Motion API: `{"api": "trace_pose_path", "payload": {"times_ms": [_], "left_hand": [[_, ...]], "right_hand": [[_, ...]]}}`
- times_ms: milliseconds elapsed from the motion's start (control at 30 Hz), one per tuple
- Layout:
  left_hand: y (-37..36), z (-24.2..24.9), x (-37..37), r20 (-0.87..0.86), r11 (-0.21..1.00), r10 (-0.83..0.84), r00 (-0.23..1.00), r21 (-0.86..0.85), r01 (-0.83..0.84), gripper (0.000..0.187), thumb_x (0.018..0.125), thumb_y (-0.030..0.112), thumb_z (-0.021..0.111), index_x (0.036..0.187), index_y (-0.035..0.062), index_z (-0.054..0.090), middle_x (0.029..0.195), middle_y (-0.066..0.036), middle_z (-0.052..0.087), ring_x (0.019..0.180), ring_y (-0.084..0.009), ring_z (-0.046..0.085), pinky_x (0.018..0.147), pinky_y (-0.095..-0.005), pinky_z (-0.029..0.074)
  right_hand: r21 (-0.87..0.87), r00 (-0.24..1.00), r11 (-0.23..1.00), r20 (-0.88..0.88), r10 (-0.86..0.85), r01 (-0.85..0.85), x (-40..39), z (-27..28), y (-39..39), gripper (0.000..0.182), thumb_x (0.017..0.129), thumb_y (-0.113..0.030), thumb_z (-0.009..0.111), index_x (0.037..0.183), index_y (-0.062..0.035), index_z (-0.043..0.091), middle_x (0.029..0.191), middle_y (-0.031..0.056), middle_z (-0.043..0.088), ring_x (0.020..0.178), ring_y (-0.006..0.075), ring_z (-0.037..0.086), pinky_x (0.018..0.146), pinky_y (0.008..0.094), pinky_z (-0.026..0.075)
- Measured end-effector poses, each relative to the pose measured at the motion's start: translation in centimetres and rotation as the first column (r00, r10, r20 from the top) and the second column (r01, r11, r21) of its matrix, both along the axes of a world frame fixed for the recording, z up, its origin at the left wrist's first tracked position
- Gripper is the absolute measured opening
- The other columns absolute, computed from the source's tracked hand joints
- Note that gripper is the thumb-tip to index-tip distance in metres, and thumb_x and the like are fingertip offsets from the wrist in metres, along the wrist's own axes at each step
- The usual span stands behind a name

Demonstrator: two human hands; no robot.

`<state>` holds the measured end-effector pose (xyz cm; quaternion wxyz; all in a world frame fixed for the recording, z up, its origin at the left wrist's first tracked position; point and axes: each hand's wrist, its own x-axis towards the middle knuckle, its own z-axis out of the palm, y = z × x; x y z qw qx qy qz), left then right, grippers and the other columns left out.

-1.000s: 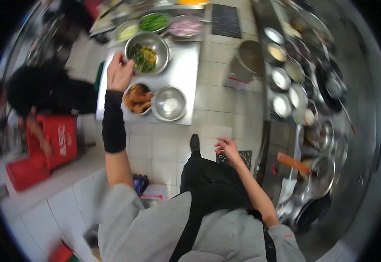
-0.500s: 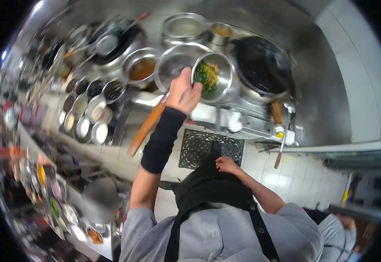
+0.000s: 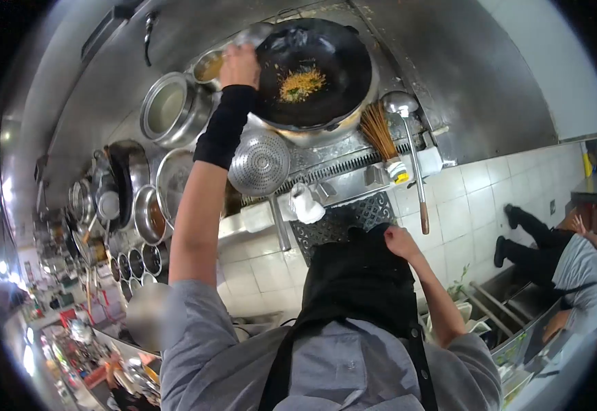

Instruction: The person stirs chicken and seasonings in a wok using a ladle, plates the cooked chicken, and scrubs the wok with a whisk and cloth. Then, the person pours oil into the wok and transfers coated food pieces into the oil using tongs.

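Wide round black metal wok: open side up, glossy inside. Chopped yellow-and-green food: loose heap on wok's inner surface, scraps around it. Silvery metal bowl: blurred, beside wok's left rim, tilt unclear.

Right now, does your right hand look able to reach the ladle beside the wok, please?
Probably yes: the right hand looks empty and near the brown end of the ladle handle, with nothing visible between them.
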<state>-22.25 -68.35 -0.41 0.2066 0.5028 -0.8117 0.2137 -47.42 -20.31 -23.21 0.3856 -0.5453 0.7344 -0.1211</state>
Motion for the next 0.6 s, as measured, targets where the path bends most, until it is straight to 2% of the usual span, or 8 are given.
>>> {"api": "trace_pose_path", "payload": {"times_ms": [100,200,233,367,467,500,567,600], "left_hand": [[0.8,-1.3,-0.9,-0.176,1.0,-0.03,0.984,0.005,0.031,0.013,0.089,0.015,0.054,0.098,0.006,0.057,0.096,-0.021,0.056,0.085,-0.0419,0.06,0.069,-0.0522,0.052],[0.1,-13.3,-0.1,0.36,0.974,0.072,0.93,0.173,-0.143,0.018,0.088,0.019,0.057,0.101,0.008,0.061,0.102,-0.019,0.061,0.091,-0.031,0.065,0.068,-0.0382,0.059],[0.5,-15.4,0.6,0.471,0.941,-0.131,0.872,0.337,-0.041,0.019,0.085,0.016,0.057,0.101,0.0075,0.062,0.106,-0.019,0.061,0.09,-0.0311,0.066,0.069,-0.0387,0.06],[1.7,-9.3,0.6,0.068,0.999,-0.037,0.997,0.038,0.035,0.012,0.081,0.013,0.059,0.092,0.0077,0.058,0.096,-0.013,0.058,0.083,-0.034,0.063,0.064,-0.0429,0.057],[3.7,-2.3,2.5,-0.323,0.993,-0.117,0.939,-0.022,0.116,0.012,0.075,0.007,0.062,0.083,0.0044,0.053,0.085,-0.015,0.057,0.073,-0.04,0.058,0.061,-0.0482,0.048],[5.0,-1.1,3.4,-0.424,0.988,0.05,0.904,0.151,0.016,0.013,0.073,0.005,0.062,0.082,0.0029,0.052,0.079,-0.015,0.056,0.068,-0.0394,0.057,0.06,-0.0482,0.046],[6.6,-1.5,7.8,-0.618,0.911,0.281,0.735,0.412,-0.003,0.013,0.074,0.001,0.061,0.085,-0.0017,0.055,0.073,-0.013,0.059,0.06,-0.0293,0.06,0.057,-0.0419,0.051],[9.0,0.5,7.2,-0.9,0.846,0.38,0.214,0.432,0.314,0.015,0.078,-0.001,0.061,0.092,-0.0056,0.058,0.082,-0.011,0.064,0.068,-0.0205,0.066,0.057,-0.0342,0.058]], "right_hand": [[-0.027,0.98,0.98,0.036,-0.196,0.197,-1.5,0.4,1.5,0.014,0.082,-0.01,0.057,0.085,-0.0019,0.069,0.085,0.024,0.067,0.085,0.0412,0.066,0.078,0.0477,0.054],[-0.031,0.963,0.966,0.089,-0.254,0.258,-1.6,-1.5,1.8,0.016,0.085,-0.009,0.056,0.086,-0.0014,0.069,0.081,0.0205,0.069,0.078,0.0358,0.069,0.072,0.0431,0.055],[-0.106,0.981,0.977,0.08,-0.179,0.187,-1.7,-3.9,1.7,0.017,0.085,-0.01,0.056,0.086,0.0001,0.069,0.077,0.0201,0.069,0.073,0.0341,0.069,0.07,0.0415,0.055],[0.1,0.932,0.956,0.215,-0.293,0.277,-1.2,-9.7,-2.2,0.015,0.085,-0.009,0.057,0.084,0.0009,0.069,0.074,0.0178,0.068,0.072,0.031,0.069,0.066,0.04,0.054],[-0.263,0.964,0.935,-0.054,-0.262,0.239,-2.0,-10.6,-5.1,0.011,0.083,-0.007,0.059,0.087,-0.0002,0.068,0.071,0.0137,0.066,0.069,0.0302,0.067,0.063,0.0394,0.052],[-0.348,0.946,0.885,0.026,-0.322,0.311,-2.0,-7.8,-6.2,0.012,0.082,-0.006,0.06,0.09,0.0005,0.066,0.073,0.0143,0.065,0.069,0.032,0.065,0.065,0.0407,0.052],[-0.579,0.902,0.744,-0.034,-0.43,0.333,-2.1,0.2,-8.3,0.016,0.08,-0.005,0.062,0.094,0.0026,0.062,0.078,0.0177,0.062,0.073,0.036,0.062,0.069,0.044,0.051],[-0.724,0.85,0.647,-0.165,-0.501,0.241,-2.1,2.7,-8.8,0.019,0.08,-0.005,0.062,0.096,0.004,0.06,0.081,0.0206,0.061,0.076,0.0382,0.061,0.072,0.046,0.05]]}}
